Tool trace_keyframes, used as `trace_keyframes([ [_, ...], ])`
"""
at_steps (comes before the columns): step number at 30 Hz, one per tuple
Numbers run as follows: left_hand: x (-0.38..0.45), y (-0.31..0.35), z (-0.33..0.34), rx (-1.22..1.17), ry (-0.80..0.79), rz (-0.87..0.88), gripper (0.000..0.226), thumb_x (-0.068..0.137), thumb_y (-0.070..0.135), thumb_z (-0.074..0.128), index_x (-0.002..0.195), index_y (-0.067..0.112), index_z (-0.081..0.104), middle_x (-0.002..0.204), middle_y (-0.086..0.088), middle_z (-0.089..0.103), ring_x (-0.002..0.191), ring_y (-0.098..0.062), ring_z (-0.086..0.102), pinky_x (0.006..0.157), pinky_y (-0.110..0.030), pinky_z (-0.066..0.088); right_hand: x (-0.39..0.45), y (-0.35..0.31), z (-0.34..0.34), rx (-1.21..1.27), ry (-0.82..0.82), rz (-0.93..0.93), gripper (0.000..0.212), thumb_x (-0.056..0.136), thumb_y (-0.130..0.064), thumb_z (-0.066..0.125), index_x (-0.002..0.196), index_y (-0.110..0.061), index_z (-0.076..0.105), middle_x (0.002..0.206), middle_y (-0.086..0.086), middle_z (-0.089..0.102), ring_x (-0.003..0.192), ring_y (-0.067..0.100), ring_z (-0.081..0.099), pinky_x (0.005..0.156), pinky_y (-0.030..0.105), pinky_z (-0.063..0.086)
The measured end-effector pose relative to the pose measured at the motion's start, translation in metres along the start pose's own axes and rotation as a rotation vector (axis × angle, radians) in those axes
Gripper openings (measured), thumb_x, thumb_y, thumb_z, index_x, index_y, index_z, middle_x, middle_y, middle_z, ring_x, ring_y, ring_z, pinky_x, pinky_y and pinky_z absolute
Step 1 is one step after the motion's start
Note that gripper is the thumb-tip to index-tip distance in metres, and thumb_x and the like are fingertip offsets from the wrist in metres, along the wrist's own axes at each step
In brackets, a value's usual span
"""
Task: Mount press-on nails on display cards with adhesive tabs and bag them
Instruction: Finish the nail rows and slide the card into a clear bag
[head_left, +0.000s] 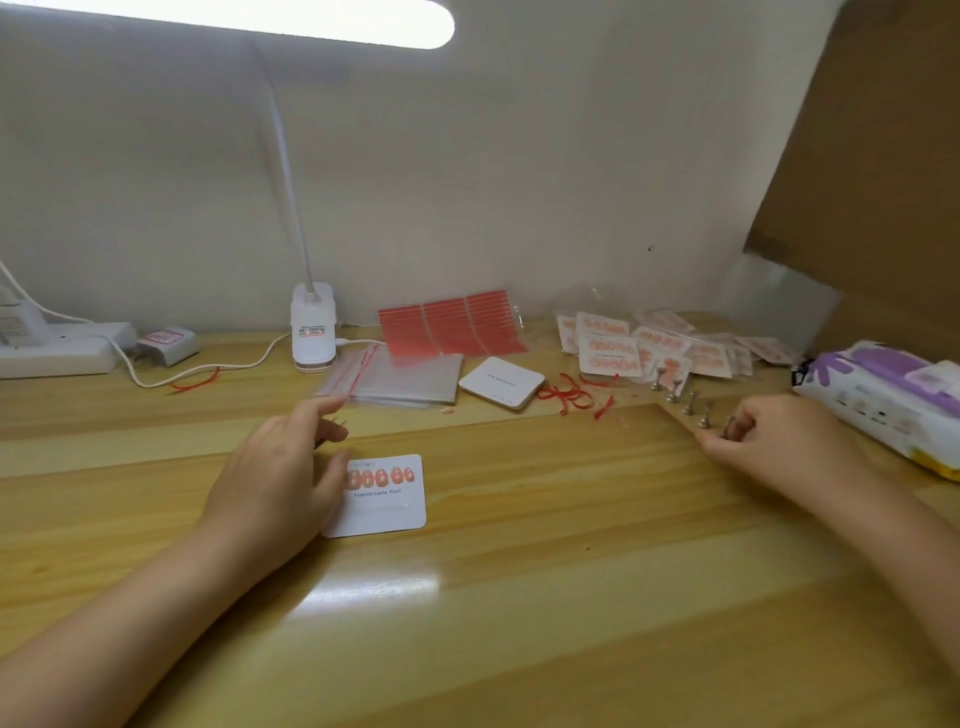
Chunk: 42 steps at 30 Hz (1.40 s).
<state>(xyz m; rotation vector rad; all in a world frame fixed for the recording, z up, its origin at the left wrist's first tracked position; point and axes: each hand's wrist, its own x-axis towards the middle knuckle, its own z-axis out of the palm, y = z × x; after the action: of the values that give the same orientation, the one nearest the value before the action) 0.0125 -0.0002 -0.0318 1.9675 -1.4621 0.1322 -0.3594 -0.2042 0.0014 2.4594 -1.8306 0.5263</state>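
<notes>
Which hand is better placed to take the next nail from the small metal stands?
Right. The right hand already touches the row of small metal stands; the left hand rests by the white display card.

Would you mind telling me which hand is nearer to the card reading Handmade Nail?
Left. The left hand overlaps the card at its left edge; the right hand is far off to the card's right.

You're looking at a white display card (384, 499) lying flat just left of frame centre, five orange press-on nails (382, 477) sitting in a row above its "Handmade Nail" print. Red adhesive tab sheets (449, 325) are leaning upper centre, clear bags (400, 376) stacking below them, finished bagged cards (660, 345) piling upper right.
</notes>
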Motion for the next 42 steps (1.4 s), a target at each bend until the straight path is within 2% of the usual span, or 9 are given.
trace_keyframes([
  [4, 0.0, 0.0, 0.0, -0.003, 0.003, -0.007, 0.048, 0.089, 0.014, 0.062, 0.135, 0.018, 0.048, 0.109, 0.006, 0.066, 0.105, -0.02, 0.055, 0.088, -0.041, 0.046, 0.0, 0.006, 0.005, -0.07, -0.034, 0.03, 0.035, 0.074, -0.055, 0.071, 0.062, -0.024, 0.06, 0.057, -0.005, 0.06, 0.056, 0.012, 0.057, 0.047, 0.027, 0.037],
  [9, 0.0, -0.001, 0.001, 0.002, 0.007, 0.006, 0.047, 0.089, 0.015, 0.062, 0.134, 0.018, 0.048, 0.109, 0.006, 0.066, 0.105, -0.019, 0.054, 0.088, -0.039, 0.046, 0.002, 0.002, 0.001, -0.107, -0.158, 0.043, 0.047, 0.068, -0.07, 0.067, 0.066, -0.024, 0.063, 0.064, -0.005, 0.064, 0.062, 0.013, 0.06, 0.058, 0.032, 0.051],
  [12, -0.001, 0.0, 0.001, 0.003, 0.014, 0.011, 0.046, 0.09, 0.016, 0.062, 0.134, 0.018, 0.048, 0.108, 0.006, 0.066, 0.104, -0.019, 0.054, 0.086, -0.038, 0.045, 0.001, -0.005, -0.011, -0.208, -0.197, 0.052, 0.07, 0.057, -0.089, 0.051, 0.071, -0.022, 0.065, 0.066, -0.004, 0.065, 0.062, 0.013, 0.062, 0.062, 0.034, 0.056],
  [15, 0.0, 0.0, 0.002, 0.008, 0.013, 0.016, 0.046, 0.089, 0.016, 0.062, 0.133, 0.018, 0.048, 0.108, 0.006, 0.066, 0.103, -0.02, 0.054, 0.085, -0.038, 0.045, -0.001, -0.026, -0.026, -0.383, -0.057, -0.013, 0.085, 0.052, -0.096, 0.024, 0.064, -0.02, 0.061, 0.056, -0.006, 0.06, 0.052, 0.01, 0.057, 0.044, 0.023, 0.046],
  [23, 0.0, 0.0, 0.001, 0.005, 0.01, -0.001, 0.046, 0.089, 0.016, 0.062, 0.133, 0.019, 0.048, 0.108, 0.007, 0.065, 0.104, -0.018, 0.055, 0.088, -0.038, 0.046, 0.001, -0.149, -0.01, -0.074, 0.03, -0.359, 0.049, 0.092, -0.058, 0.044, 0.077, -0.016, 0.064, 0.072, -0.001, 0.063, 0.068, 0.017, 0.06, 0.06, 0.033, 0.054],
  [32, 0.003, -0.005, -0.001, -0.068, 0.166, -0.094, 0.035, 0.088, 0.009, 0.057, 0.122, 0.016, 0.052, 0.102, 0.007, 0.064, 0.1, -0.022, 0.055, 0.085, -0.042, 0.046, -0.018, -0.282, 0.039, 0.377, -0.04, -0.434, 0.024, 0.088, -0.039, 0.053, 0.087, -0.018, 0.064, 0.08, -0.003, 0.064, 0.078, 0.02, 0.061, 0.055, 0.027, 0.038],
  [36, 0.01, -0.011, -0.004, -0.234, 0.231, -0.235, 0.033, 0.088, 0.007, 0.055, 0.12, 0.017, 0.052, 0.107, 0.004, 0.062, 0.098, -0.022, 0.058, 0.086, -0.043, 0.048, -0.031, -0.312, 0.05, 0.504, -0.035, -0.465, 0.023, 0.089, -0.033, 0.054, 0.101, -0.018, 0.067, 0.098, 0.001, 0.068, 0.094, 0.024, 0.06, 0.073, 0.034, 0.049],
  [39, 0.014, -0.011, -0.009, -0.412, 0.257, -0.337, 0.03, 0.088, 0.006, 0.057, 0.112, 0.023, 0.052, 0.105, 0.006, 0.06, 0.091, -0.017, 0.059, 0.082, -0.043, 0.053, -0.045, -0.319, 0.056, 0.636, 0.085, -0.558, 0.019, 0.09, -0.021, 0.055, 0.1, -0.013, 0.068, 0.1, 0.004, 0.067, 0.096, 0.027, 0.056, 0.083, 0.039, 0.045],
  [42, 0.024, -0.013, -0.023, -0.494, 0.293, -0.385, 0.028, 0.087, 0.006, 0.054, 0.105, 0.027, 0.053, 0.103, 0.01, 0.06, 0.089, -0.008, 0.057, 0.074, -0.023, 0.049, -0.06, -0.32, 0.061, 0.692, 0.259, -0.701, 0.016, 0.085, -0.012, 0.061, 0.097, -0.007, 0.069, 0.093, 0.007, 0.068, 0.088, 0.031, 0.057, 0.079, 0.04, 0.046],
])
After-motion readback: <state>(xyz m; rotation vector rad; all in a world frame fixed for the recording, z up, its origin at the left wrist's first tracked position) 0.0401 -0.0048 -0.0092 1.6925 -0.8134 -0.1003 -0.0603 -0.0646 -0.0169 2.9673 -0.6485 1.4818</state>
